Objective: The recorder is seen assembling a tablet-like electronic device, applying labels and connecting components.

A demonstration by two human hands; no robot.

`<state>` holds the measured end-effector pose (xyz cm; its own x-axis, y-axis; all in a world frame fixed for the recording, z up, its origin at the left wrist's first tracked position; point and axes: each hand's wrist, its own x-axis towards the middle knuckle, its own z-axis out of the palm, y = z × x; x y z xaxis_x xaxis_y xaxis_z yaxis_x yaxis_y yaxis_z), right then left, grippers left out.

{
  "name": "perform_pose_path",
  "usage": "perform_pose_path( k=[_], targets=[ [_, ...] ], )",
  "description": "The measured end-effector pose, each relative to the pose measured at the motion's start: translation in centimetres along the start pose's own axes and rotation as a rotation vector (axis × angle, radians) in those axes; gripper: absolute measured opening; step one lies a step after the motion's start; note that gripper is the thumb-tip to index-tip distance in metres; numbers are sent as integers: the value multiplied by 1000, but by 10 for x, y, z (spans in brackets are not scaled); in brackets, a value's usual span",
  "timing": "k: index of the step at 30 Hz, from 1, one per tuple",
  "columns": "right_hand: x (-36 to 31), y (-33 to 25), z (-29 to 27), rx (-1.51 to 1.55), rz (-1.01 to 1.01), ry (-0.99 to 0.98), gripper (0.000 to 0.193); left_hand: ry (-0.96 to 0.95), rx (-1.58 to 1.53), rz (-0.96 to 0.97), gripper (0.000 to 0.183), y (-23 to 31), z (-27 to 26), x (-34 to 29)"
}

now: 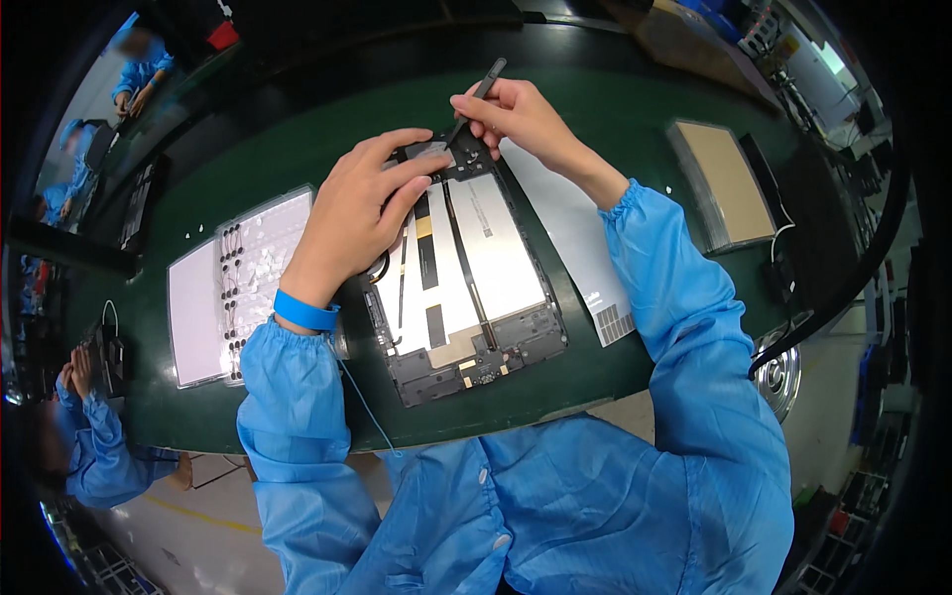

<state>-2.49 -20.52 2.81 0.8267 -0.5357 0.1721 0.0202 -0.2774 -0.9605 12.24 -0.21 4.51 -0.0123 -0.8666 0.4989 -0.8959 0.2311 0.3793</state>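
Note:
An opened tablet (501, 248) lies on the green bench in front of me, its silver battery cells, dark ribbon cables and black circuit parts exposed. My left hand (347, 213) rests over its far left part, fingers stretched out and the fingertips at the far edge. In my right hand (526, 121), pinched between thumb and fingers, is a pair of slim black tweezers (490, 79). Their tips point down at the tablet's far end, close to my left fingertips. What exactly the tips touch is too small to tell.
Left of the tablet sits a clear tray (263, 248) with several small black wired parts. A white sheet (565, 223) lies to the right. Farther right is a tan-topped stack (729, 183). A blue wrist strap (305, 312) trails a cord. Other people in blue work at left.

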Motion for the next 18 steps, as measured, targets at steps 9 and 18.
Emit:
perform_pose_path(
  k=[9, 18],
  targets=[
    [3, 5, 1, 7, -137, 117, 30, -107, 269, 176, 26, 6, -6, 8],
    [4, 11, -14, 92, -120, 209, 33, -147, 214, 174, 25, 13, -8, 13]
  ],
)
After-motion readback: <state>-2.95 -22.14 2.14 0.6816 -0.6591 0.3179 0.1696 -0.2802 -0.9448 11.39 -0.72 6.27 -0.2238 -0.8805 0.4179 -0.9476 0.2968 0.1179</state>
